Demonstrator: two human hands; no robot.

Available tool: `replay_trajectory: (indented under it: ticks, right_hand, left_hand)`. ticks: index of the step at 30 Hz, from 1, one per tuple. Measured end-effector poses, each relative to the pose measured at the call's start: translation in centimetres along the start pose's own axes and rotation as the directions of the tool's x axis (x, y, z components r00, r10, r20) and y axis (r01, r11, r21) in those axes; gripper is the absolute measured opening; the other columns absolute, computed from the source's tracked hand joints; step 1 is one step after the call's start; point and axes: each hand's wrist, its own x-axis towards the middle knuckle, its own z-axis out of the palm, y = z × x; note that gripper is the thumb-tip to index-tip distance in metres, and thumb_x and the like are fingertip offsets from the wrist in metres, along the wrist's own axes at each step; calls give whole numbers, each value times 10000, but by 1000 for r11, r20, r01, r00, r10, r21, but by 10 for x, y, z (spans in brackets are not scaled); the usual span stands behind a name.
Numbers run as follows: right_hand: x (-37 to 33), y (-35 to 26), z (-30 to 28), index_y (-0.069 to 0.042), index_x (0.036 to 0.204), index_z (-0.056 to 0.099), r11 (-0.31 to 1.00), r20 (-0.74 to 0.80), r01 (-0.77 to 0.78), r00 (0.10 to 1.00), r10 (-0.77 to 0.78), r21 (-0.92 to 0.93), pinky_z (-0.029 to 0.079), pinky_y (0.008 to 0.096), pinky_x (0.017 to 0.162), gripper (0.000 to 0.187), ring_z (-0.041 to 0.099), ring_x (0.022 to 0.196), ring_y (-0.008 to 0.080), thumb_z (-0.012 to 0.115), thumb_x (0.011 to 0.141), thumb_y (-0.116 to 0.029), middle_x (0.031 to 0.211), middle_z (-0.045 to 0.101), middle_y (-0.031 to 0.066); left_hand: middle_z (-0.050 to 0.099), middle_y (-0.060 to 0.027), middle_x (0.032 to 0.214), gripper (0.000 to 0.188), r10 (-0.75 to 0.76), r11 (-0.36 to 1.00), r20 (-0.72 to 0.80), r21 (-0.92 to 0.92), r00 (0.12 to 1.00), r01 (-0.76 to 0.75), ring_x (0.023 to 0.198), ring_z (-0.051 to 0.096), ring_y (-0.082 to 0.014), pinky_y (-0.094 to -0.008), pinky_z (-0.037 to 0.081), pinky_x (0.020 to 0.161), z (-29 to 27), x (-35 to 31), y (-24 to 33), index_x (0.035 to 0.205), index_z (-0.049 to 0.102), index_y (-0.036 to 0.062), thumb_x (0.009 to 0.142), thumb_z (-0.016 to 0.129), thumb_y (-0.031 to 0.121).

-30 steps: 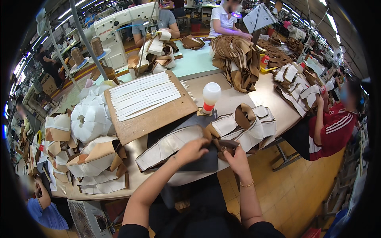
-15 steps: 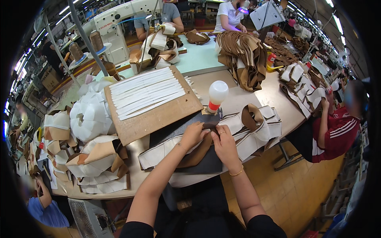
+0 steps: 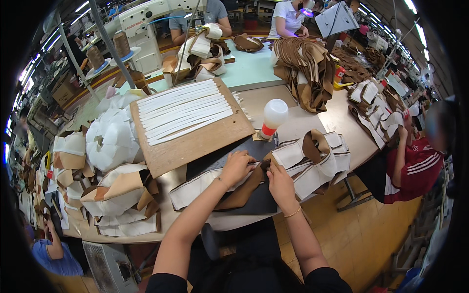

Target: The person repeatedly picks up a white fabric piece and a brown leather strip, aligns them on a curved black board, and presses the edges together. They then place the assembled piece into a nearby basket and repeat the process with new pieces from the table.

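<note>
Pinching the brown-and-white piece (image 3: 244, 192) at right is your right hand (image 3: 281, 183); your left hand (image 3: 236, 168) touches it, grasp unclear.

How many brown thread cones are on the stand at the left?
2: one brown cone left of the grey pole, the other right of it. Others may be hidden.
</note>
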Motion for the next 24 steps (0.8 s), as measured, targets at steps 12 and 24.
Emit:
replay_trajectory:
  ticks: [12, 24]
  right_hand:
    - [23, -7, 8, 17, 1245, 605, 992, -146, 129, 981, -127, 9, 524, 433, 768, 333, 640, 886, 361, 564, 967, -161, 987, 616, 174]
    - [29, -14, -3, -15, 1284, 591, 992, 116, 89, 990, -78, -92, 538, 450, 714, 355, 662, 823, 367, 533, 979, -185, 953, 654, 187]
  left_hand:
    - [604, -43, 914, 150, 282, 898, -102, 380, 954, -224, 909, 571, -222, -370, 409, 783, 15, -12, 4, 899, 729, 102, 867, 655, 229]
    - [617, -61, 940, 119, 163, 973, -38, 170, 986, -154, 931, 582, -255, -382, 435, 813, -1, -10, -2, 886, 722, 97, 844, 670, 195]
